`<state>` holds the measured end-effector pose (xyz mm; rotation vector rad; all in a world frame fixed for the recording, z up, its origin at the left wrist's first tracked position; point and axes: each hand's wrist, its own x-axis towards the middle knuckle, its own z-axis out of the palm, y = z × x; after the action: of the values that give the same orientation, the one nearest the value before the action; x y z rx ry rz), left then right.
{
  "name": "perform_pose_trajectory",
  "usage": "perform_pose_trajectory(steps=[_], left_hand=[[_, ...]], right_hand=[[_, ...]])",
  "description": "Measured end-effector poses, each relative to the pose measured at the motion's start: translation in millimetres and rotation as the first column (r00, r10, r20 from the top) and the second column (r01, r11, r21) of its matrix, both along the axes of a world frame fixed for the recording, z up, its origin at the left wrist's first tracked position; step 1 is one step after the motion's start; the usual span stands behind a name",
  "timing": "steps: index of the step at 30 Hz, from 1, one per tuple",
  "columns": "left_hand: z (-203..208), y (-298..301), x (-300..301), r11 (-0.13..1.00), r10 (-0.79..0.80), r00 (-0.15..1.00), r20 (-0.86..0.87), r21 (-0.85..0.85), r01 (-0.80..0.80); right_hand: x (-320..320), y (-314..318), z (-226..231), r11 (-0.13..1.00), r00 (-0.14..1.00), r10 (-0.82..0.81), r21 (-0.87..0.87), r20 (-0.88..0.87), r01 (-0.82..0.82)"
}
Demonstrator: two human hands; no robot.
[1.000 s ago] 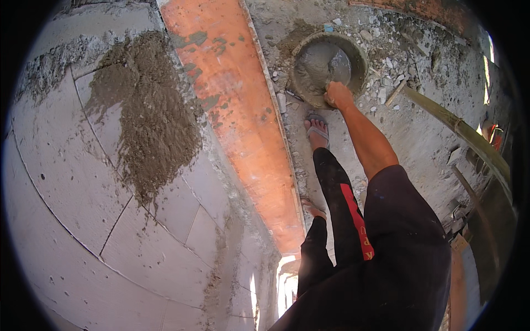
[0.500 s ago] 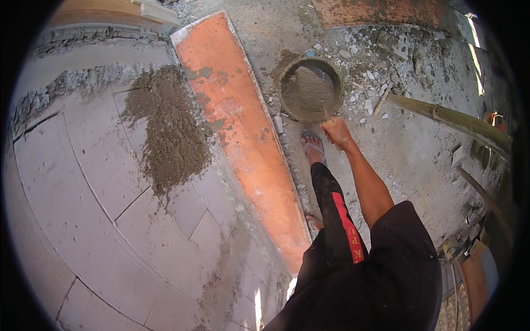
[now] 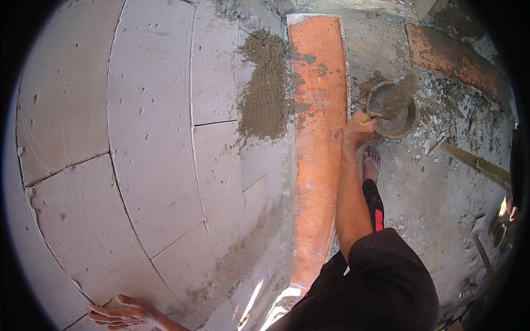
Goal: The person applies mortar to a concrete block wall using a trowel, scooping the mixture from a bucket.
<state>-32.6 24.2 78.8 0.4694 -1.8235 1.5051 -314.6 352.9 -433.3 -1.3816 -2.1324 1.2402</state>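
My right hand (image 3: 359, 132) is closed round the handle of a trowel (image 3: 393, 107), its blade blurred by motion over the mortar bucket (image 3: 414, 120). Grey wet mortar (image 3: 407, 90) shows at the blade's far side, also smeared. Down at the lower left, my left hand (image 3: 126, 314) rests against the pale block wall (image 3: 154, 209), fingers spread and holding nothing. A rough patch of mortar (image 3: 265, 91) clings to the wall farther up, beside a long orange board (image 3: 320, 182) spattered with mortar.
My sandalled foot (image 3: 372, 164) stands just below the bucket. Broken rubble (image 3: 433, 118) covers the ground to the right, where a bamboo pole (image 3: 477, 164) slants in. Another orange, mortar-stained panel (image 3: 455, 59) lies at the far right.
The view has swung left, so more wall shows. My right hand has lifted the trowel up over the bucket's rim with mortar. My left hand has come into view on the wall.
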Motion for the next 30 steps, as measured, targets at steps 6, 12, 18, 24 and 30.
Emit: perform_pose_trajectory(steps=[6,12,18,24,30], left_hand=[[-6.2,27.9,-14.7,0.992,-0.002,1.000,0.013,0.128,0.000],[-27.9,29.6,-38.2,0.968,0.015,1.000,-0.011,0.252,-0.011],[-61.6,24.5,-52.5,0.980,-0.028,0.993,0.116,0.201,0.004],[-64.0,25.0,-63.3,0.992,-0.031,0.982,0.185,0.128,0.007],[-53.3,34.2,-58.8,0.997,-0.014,0.983,0.183,0.077,0.000]], right_hand=[[143.6,-191.6,114.2,0.432,0.592,0.748,-0.456,-0.302,-0.778],[136.0,61.9,-33.9,0.721,0.689,0.672,-0.028,0.271,-0.692],[11.8,274.4,-178.2,0.654,0.450,0.480,0.035,0.753,-0.756],[-5.3,242.4,-283.6,0.632,0.381,0.628,-0.160,0.679,-0.758],[30.8,275.8,-241.0,0.528,0.439,0.838,-0.283,0.323,-0.800]])
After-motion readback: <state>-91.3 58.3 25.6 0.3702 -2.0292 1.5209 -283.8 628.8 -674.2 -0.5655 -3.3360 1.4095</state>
